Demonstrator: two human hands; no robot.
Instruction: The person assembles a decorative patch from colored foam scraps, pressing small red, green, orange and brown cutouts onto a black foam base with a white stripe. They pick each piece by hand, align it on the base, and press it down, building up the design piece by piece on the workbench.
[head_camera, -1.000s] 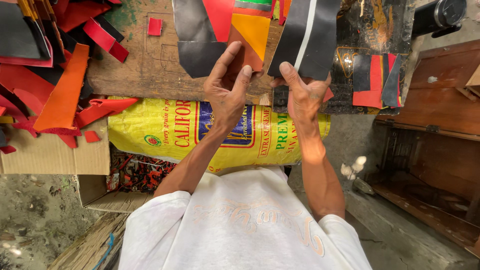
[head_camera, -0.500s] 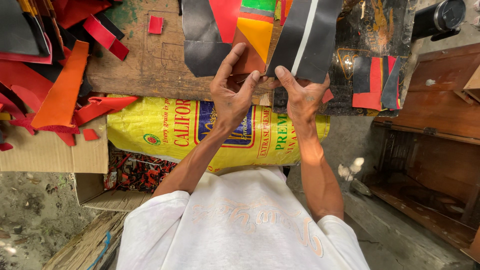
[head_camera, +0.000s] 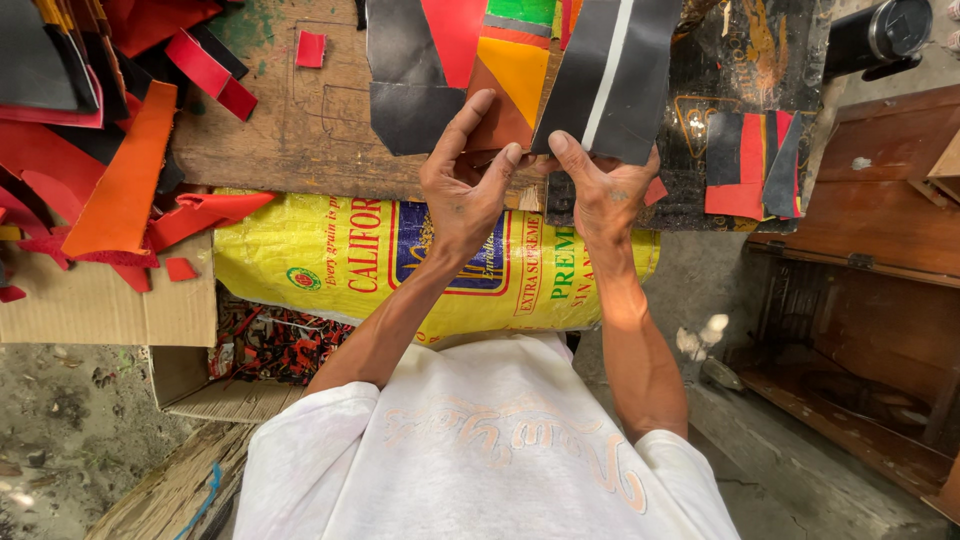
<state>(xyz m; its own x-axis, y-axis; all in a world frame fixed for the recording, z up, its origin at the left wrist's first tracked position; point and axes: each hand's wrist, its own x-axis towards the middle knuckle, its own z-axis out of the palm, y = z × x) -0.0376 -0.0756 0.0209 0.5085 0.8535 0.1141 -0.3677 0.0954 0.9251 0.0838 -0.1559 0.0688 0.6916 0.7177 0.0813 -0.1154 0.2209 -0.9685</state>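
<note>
My left hand (head_camera: 462, 190) pinches the lower edge of a brown and orange leather piece (head_camera: 512, 75), with the forefinger stretched up along it. My right hand (head_camera: 603, 192) grips the bottom of a black piece with a white stripe (head_camera: 610, 70), thumb on its front. Both pieces lie in a stack of overlapping black, red and green cut-outs (head_camera: 440, 50) on a worn wooden board (head_camera: 290, 120). The two thumbs nearly touch.
Red, orange and black leather scraps (head_camera: 110, 150) are heaped at the left over a cardboard box (head_camera: 100, 300). A yellow printed sack (head_camera: 340, 265) lies under the board. A dark printed sheet with small pieces (head_camera: 750, 150) and a wooden cabinet (head_camera: 870, 250) are at the right.
Both hands went from spread fingers below the stack to closing on the lower edges of the pieces, drawing closer together.
</note>
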